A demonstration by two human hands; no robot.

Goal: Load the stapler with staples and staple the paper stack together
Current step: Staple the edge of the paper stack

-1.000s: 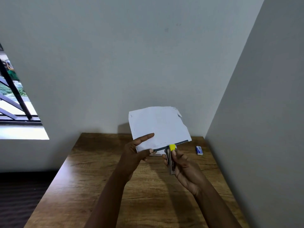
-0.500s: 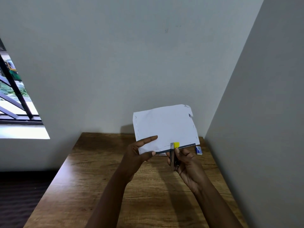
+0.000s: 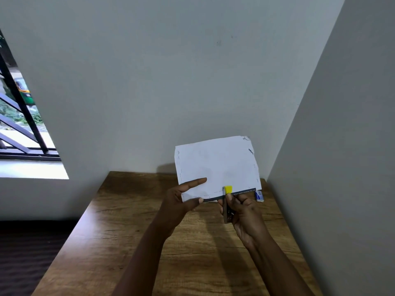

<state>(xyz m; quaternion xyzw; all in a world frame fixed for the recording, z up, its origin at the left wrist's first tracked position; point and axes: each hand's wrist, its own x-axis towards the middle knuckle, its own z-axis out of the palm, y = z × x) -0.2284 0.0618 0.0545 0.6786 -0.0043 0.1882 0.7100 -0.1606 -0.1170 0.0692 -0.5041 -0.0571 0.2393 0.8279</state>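
Note:
A white paper stack (image 3: pixel 215 165) is held upright above the wooden table (image 3: pixel 128 242). My left hand (image 3: pixel 179 201) pinches its lower left corner, forefinger lying across the front sheet. My right hand (image 3: pixel 243 212) grips a small metal stapler (image 3: pixel 226 205) with a yellow tip, held upright. The stapler's jaws straddle the stack's dark bottom edge near the middle. Rows of staples run along the stack's left and bottom edges. A small blue and white staple box (image 3: pixel 259 196) lies on the table behind the stack, at the back right.
The table stands in a corner, with a grey wall (image 3: pixel 192 82) behind and another wall (image 3: pixel 342 167) close on the right. A barred window (image 3: pixel 19 124) is at the left. Dark floor (image 3: pixel 25 253) shows beside the table's left edge.
The paper stack has turned more upright and shifted a little to the right. The stapler has moved along the bottom edge and swung to vertical. Both hands keep their grip.

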